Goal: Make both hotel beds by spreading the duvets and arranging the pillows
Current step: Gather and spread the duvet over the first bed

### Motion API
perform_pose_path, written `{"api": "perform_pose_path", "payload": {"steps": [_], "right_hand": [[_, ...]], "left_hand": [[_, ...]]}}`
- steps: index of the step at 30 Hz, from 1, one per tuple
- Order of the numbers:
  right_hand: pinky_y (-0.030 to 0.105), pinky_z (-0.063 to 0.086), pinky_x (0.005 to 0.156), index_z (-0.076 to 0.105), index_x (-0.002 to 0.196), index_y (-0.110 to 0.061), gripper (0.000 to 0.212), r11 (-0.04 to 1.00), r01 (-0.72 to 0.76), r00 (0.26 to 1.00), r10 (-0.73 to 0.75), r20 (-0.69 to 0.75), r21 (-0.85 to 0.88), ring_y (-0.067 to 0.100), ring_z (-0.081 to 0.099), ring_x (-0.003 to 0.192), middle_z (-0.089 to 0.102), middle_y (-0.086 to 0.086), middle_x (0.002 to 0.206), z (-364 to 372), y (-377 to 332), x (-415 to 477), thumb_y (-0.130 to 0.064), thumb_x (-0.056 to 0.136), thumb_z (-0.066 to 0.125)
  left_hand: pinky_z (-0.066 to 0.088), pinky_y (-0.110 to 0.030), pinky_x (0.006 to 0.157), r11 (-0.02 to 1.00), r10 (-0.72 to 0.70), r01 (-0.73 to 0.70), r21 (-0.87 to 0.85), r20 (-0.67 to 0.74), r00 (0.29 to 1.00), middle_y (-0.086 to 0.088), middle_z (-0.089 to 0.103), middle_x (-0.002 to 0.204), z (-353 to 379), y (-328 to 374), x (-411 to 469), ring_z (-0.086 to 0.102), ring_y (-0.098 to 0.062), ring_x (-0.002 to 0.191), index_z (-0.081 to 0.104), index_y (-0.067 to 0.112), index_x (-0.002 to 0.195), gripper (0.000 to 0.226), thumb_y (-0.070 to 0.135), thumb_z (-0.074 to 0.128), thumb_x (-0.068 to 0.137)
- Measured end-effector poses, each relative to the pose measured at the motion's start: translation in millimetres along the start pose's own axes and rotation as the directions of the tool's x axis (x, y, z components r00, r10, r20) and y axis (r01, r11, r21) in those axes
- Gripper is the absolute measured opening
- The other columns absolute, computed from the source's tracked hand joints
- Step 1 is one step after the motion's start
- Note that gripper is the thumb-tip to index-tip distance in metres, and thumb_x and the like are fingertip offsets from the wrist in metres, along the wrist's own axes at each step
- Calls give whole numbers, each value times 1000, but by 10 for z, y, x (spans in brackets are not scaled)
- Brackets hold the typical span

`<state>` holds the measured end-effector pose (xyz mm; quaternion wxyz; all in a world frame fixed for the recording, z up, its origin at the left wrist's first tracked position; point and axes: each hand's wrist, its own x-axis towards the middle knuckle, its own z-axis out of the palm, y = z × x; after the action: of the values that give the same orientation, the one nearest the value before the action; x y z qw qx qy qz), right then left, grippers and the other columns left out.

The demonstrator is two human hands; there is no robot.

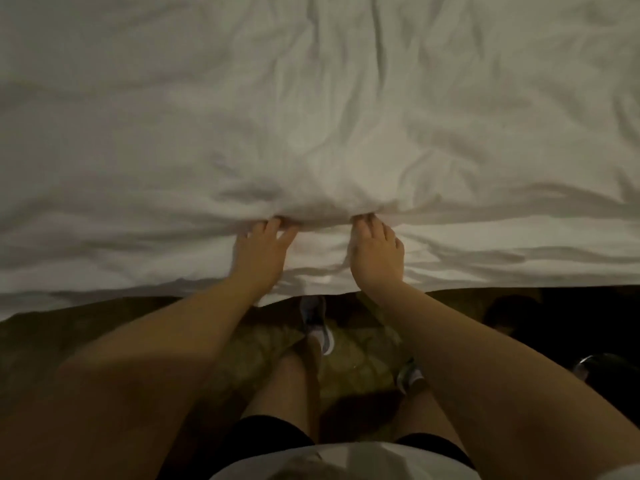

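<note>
Duvet: the white, creased duvet lies spread over the bed, covering it from the near edge to the far limit of the view.
Left hand: the left hand rests close to the near edge, its fingers curled into a raised fold of the duvet.
Right hand: the right hand is just beside it, its fingers bunched together and clamped on the same fold.
Person: stands at the near edge with bare forearms reaching forward, sneakers on the patterned carpet.
</note>
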<state>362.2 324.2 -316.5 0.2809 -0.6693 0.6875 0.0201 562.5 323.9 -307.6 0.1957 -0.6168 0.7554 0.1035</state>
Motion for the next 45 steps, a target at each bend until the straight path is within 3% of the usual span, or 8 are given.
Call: {"api": "perform_pose_path", "payload": {"steps": [6,10,14,21,27,33,40,45], "right_hand": [[46,15,116,9,152,-27,83,991,-47,990,63,126,-125,28,8,146,8,2,159,149,-210,15,-48,88,57],[50,8,117,4,151,-33,83,967,25,980,26,196,-255,28,0,147,1,0,160,284,-320,-42,-41,90,59],[47,7,116,27,146,-36,52,967,-17,997,37,74,-256,26,8,146,14,2,159,284,-386,24,-22,99,43],[40,25,108,38,137,-22,51,988,-5,982,-25,-187,-158,24,40,128,47,1,137,129,-788,-283,-28,89,57],[35,33,80,49,113,-15,27,957,-8,958,-76,-275,-291,28,54,97,60,6,104,-119,-899,-737,-2,89,43],[30,33,68,51,109,-13,21,939,-19,959,-80,-272,-343,22,44,82,58,7,101,27,-780,-1393,-2,93,44],[32,40,78,55,104,-13,12,914,-127,972,38,-230,-385,24,54,91,60,6,100,368,-815,-1701,-11,93,49],[42,32,103,43,130,-17,39,914,-154,983,102,-156,-375,28,43,121,48,8,126,821,-1221,-1804,-13,91,47]], "left_hand": [[32,-50,100,991,135,-133,-24,78,988,-12,20,150,107,-233,159,27,-32,132,25,30,145,91,62,67,71],[17,-57,109,981,193,-191,-26,134,972,-15,9,156,327,-222,8,9,-32,142,41,23,135,50,41,55,91],[37,-36,75,933,140,-141,-332,-27,990,-14,54,118,208,-331,21,51,-32,107,52,14,111,18,16,40,97],[26,-35,62,768,39,-116,-630,-135,990,-21,56,88,-358,-428,-198,53,-36,83,44,8,95,18,23,38,101],[43,-36,71,914,221,-234,-332,-79,972,-6,52,103,-412,-354,-799,54,-26,90,37,16,129,45,39,52,93],[37,-37,73,994,-16,-13,-113,-256,967,-20,51,112,-31,-859,-1333,50,-35,100,51,5,118,30,0,45,89],[39,-30,75,963,-91,75,-259,-50,995,-15,60,101,236,-1311,-1728,54,-30,91,60,7,94,17,3,44,89],[39,-35,72,946,-59,60,-319,12,998,-14,55,106,616,-1636,-2027,52,-30,91,55,12,97,16,6,41,90]]}}
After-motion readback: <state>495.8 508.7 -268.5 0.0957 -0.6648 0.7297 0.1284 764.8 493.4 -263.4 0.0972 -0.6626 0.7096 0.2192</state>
